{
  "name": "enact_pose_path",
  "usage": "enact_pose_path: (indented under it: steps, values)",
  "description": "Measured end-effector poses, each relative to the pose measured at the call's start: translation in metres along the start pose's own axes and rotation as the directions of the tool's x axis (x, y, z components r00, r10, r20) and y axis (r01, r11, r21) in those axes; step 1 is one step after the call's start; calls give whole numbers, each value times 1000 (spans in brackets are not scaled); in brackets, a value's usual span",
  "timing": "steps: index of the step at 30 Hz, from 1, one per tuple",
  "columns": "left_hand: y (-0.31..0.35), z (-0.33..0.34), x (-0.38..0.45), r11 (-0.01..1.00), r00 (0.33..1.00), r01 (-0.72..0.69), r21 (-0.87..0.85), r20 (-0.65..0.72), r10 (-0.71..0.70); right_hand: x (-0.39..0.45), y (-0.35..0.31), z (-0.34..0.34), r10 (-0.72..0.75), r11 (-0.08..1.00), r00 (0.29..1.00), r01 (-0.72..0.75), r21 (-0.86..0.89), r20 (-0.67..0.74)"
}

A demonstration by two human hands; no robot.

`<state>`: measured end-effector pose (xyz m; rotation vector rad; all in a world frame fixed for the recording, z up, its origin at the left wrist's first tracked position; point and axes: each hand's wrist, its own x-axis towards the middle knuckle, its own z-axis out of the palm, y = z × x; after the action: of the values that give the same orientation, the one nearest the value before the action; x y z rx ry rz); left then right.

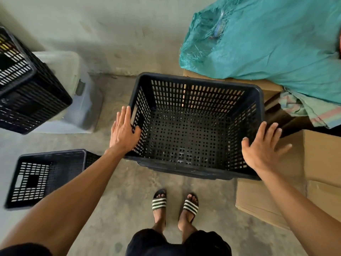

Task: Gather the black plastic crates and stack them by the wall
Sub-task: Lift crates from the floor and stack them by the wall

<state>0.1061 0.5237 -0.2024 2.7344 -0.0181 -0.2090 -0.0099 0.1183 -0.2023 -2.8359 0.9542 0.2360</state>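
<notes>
Three black crates are visible: one large crate (195, 126) between the fingers of both hands, and two (27, 85) (44, 176) well left of the left fingers. Two hands: left hand (124, 130) flat, fingers spread against the crate's left rim; right hand (263, 146) open, fingers splayed wide at the right rim, gripping nothing.

The perforated plastic crate (193, 130) is black. A crumpled woven sack (273, 39) is teal; the slide sandals (159, 203) carry black-and-white stripes.
</notes>
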Motion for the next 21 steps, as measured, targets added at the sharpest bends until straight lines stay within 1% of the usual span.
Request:
enact_pose_path:
  steps: [3, 6, 9, 13, 17, 21]
  values:
    - [4, -1, -8, 1000, 1000, -1, 0, -28, 1, -4, -42, -7, -176, 984, 984, 176, 16, -39]
    - [5, -3, -21, 999, 999, 23, -28, -46, -24, -11, -90, -8, -301, 953, 954, 301, 39, -8]
    - [-6, -9, -40, 995, 993, 79, -56, -87, -83, -27, -132, -3, -428, 903, 903, 425, 65, 39]
    - [-39, -24, -72, 979, 974, 193, -67, -108, -199, -59, -190, 2, -585, 809, 808, 577, 109, 66]
    - [-88, -42, -115, 937, 931, 336, -91, -118, -345, -106, -252, 4, -712, 700, 697, 698, 152, 78]
    - [-149, -65, -163, 878, 874, 448, -166, -124, -470, -168, -314, 12, -820, 561, 572, 793, 236, 28]
